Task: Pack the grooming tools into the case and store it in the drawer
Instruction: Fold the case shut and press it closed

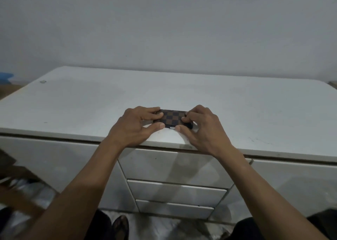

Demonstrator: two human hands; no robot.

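Observation:
A small case with a brown and dark checkered cover lies near the front edge of the white cabinet top. Its lid is down. My left hand grips its left end, fingers over the top and thumb at the front edge. My right hand grips the right end the same way, thumb near a small metal clasp at the front. No grooming tools show outside the case. Below the top, three white drawers are stacked in the middle, all closed.
A plain grey wall rises behind the cabinet. Wooden furniture stands at the lower left, blurred. A foot in a dark sandal rests on the pale floor below the drawers. Something blue sits at the far left.

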